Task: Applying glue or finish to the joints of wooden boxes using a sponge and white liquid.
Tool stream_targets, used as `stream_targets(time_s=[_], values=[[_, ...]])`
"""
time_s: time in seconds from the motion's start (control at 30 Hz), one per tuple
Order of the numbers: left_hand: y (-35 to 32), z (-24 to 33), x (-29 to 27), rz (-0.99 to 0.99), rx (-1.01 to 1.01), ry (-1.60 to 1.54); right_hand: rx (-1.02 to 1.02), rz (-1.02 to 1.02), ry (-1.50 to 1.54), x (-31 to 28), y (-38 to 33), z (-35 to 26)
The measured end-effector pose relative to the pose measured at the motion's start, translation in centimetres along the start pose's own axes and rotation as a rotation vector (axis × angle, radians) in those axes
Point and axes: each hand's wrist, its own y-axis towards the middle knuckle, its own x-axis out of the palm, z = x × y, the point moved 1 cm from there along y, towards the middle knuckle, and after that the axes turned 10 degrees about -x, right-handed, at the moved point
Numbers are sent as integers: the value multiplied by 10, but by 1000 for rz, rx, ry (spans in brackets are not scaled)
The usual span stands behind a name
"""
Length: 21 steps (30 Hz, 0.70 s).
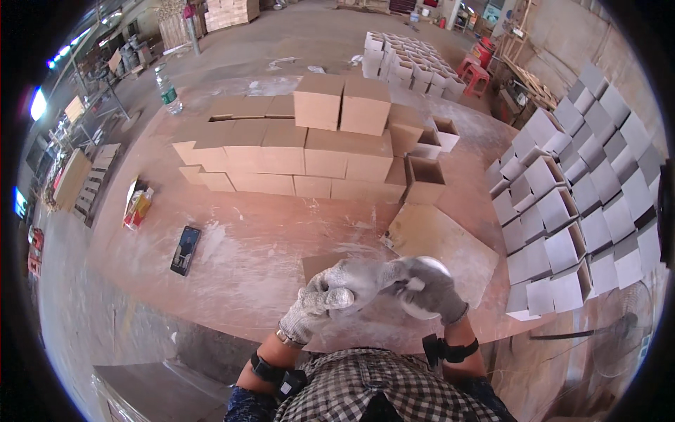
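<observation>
My left hand (330, 297), in a pale knitted glove, is raised over the table's near edge with its fingers curled. Close beside it, my right hand (436, 290), in a greyer glove, also has bent fingers. The hands meet at the fingertips. Whatever lies between them is blurred and covered by the gloves. A small whitish bit (415, 284) shows at my right fingers. Partly behind the right hand is a round white dish-like thing (437, 264). A small brown cardboard piece (318, 265) lies beyond my left hand, and a flat cardboard sheet (450, 243) beyond the right.
Stacked brown cardboard boxes (267, 151) stand across the table (260, 295), with open boxes (427, 171) at their right end. A phone (185, 250), a red-yellow packet (138, 205) and a bottle (167, 91) are at left. Many white open boxes (548, 246) rise on the right.
</observation>
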Motion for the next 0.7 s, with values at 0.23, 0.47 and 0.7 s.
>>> stream_targets(time_s=[0.23,0.47,0.7], values=[[-19,1,-14,-82,60,26,-2,320,470,26,33,-34],[-35,-1,-4,-35,123,195,165,61,1077,66,44,-87],[-59,-1,3,-112,41,62,454,281,1067,87,19,-98]])
